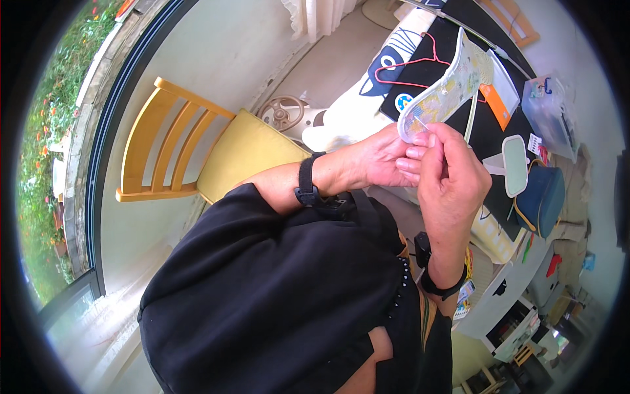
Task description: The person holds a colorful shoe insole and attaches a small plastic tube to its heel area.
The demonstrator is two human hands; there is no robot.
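Observation:
A long, pale, patterned fabric piece (446, 87) with white edging and a rounded near end stands tilted over the table. My left hand (386, 157) grips its near end, with the palm turned up and the fingers curled. Close against it, my right hand (456, 171) is closed in a pinch by the rounded end. A thin, light, needle-like sliver (420, 123) shows at its fingertips; its full length is hidden. Behind the fabric lie a red wire hanger (403, 84) and an orange-and-white card (497, 105).
The black tabletop (453, 16) holds a small pale-green mirror (515, 164), a dark blue pouch (541, 200) and a clear plastic box (550, 111). To the left stands a wooden chair (161, 144) with a yellow seat (252, 154). Beyond it sits a toy steering wheel (282, 113).

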